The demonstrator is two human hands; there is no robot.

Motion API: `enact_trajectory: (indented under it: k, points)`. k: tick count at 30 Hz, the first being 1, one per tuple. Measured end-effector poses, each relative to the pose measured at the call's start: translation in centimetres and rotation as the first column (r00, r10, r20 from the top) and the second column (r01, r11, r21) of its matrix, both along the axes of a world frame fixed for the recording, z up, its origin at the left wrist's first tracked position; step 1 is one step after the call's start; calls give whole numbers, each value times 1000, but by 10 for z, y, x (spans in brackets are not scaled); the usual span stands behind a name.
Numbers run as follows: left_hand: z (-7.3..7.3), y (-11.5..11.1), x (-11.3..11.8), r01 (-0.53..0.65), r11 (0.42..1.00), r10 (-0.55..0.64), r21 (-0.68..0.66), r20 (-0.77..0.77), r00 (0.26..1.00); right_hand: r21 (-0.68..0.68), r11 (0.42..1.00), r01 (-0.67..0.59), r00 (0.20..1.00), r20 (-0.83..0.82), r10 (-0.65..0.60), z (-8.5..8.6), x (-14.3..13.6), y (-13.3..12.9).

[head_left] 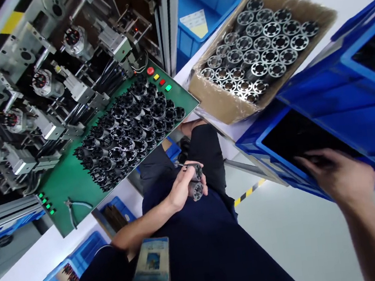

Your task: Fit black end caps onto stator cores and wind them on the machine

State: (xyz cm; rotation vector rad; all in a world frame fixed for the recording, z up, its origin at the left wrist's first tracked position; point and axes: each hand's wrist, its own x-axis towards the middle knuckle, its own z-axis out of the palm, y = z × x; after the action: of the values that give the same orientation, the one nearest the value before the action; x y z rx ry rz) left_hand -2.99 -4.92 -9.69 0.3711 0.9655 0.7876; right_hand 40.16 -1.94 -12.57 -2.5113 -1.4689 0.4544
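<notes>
Over my lap, my left hand (183, 187) is wrapped round two small cylindrical metal parts (197, 189) with dark slotted ends. My right hand (340, 174) reaches over the opening of a blue bin (271, 125) on the right; its fingers are spread and somewhat blurred. Dark contents lie in that bin, too dim to make out. Many black-topped metal parts (132, 133) stand in rows on the green panel (66, 187) in front of me.
A cardboard box (220, 104) of slotted metal rings stands beyond the panel's right corner. Machine fixtures (80, 87) line the upper left. Pliers (71, 211) lie on the panel near its buttons. Another blue bin (366, 64) is at far right.
</notes>
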Motion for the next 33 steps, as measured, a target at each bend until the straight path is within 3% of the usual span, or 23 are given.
enact_trajectory:
  k: [5, 12, 15, 17, 19, 21, 25, 30, 33]
  points:
    - [2, 4, 0, 17, 996, -20, 90, 37, 999, 133, 989, 57, 989, -143, -38, 11, -17, 8]
    - [21, 12, 0, -25, 990, 3, 141, 155, 988, 193, 976, 102, 972, -226, -57, -2, -17, 6]
    - [34, 19, 5, -46, 980, 10, 196, 180, 984, 387, 917, 101, 909, -410, 73, 14, -54, -9]
    - [43, 22, 10, -51, 969, 3, 241, 196, 981, 561, 825, 76, 770, -558, 309, 37, -99, -16]
    - [50, 24, 16, -60, 956, 5, 287, 186, 982, 647, 759, -70, 653, -546, 525, 64, -147, -18]
    - [55, 23, 19, -79, 936, 42, 342, 116, 992, 721, 675, -156, 588, -481, 650, 87, -190, -14]
    - [63, 23, 18, -65, 902, 70, 426, 3, 998, 736, 658, -158, 572, -475, 669, 103, -237, -5]
    - [65, 25, 18, -46, 841, 76, 538, -34, 997, 763, 645, -44, 580, -506, 638, 93, -247, -6]
    - [61, 23, 19, -69, 843, 107, 533, -42, 993, 763, 646, -10, 576, -524, 628, 90, -251, -9]
